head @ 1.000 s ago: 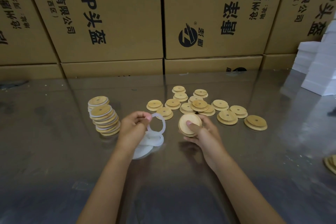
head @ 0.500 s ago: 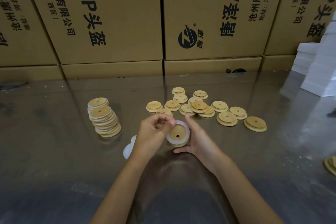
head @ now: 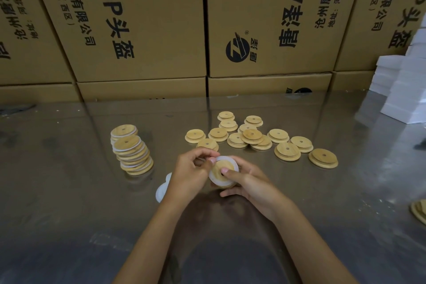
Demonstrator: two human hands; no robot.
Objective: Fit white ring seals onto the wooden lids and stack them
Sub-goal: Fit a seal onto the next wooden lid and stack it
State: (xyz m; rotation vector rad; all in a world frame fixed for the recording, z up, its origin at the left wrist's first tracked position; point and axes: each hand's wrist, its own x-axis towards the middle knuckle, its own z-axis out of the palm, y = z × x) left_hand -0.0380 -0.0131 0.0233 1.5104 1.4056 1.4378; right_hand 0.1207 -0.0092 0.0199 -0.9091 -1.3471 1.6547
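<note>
My right hand (head: 251, 182) grips a round wooden lid (head: 220, 169) above the table, its thumb pressing on the lid's face. A white ring seal (head: 227, 158) sits around the lid's raised centre. My left hand (head: 192, 169) pinches the seal at the lid's left edge. To the left stand two leaning stacks of sealed lids (head: 132, 153). Several bare wooden lids (head: 252, 135) lie scattered behind my hands. A small pile of white ring seals (head: 162, 188) peeks out left of my left wrist, mostly hidden.
Large cardboard boxes (head: 143, 30) wall off the back of the shiny metal table (head: 69, 203). White boxes (head: 405, 90) are piled at the right. More wooden lids (head: 419, 211) sit at the right edge.
My left hand brought a seal from the pile over to the lid in my right hand. The seal now sits on the lid, and my right thumb has moved onto its face.
</note>
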